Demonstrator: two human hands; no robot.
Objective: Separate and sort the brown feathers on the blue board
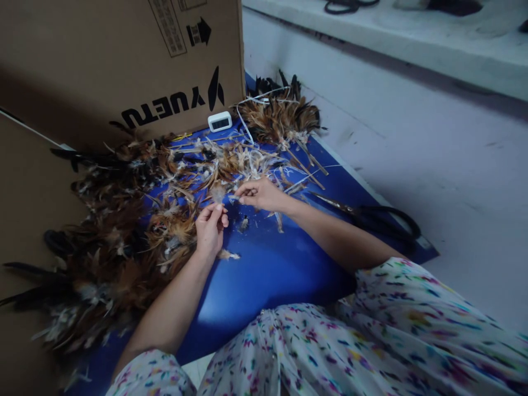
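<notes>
Between thumb and fingers, my left hand (211,226) pinches a small fluffy feather (218,192), its pale tuft pointing up. Just to the right, my right hand (259,194) has its fingers bent and drawn together near the fluff; a whitish wisp shows at the fingertips, too small to name. Loose brown and white feathers (231,159) lie scattered beyond both hands. A large heap of brown and black feathers (119,236) spreads to the left of my left forearm. Feather scraps (244,223) dot the blue tabletop (264,269) below my hands.
A cardboard box (124,60) stands behind the feathers. Before it is a small white digital clock (220,121). A bundle of brown feathers (280,113) with white string lies at the back, by the wall (412,176). Black-handled scissors (371,215) rest beside my right forearm. A white ledge (412,41) runs above.
</notes>
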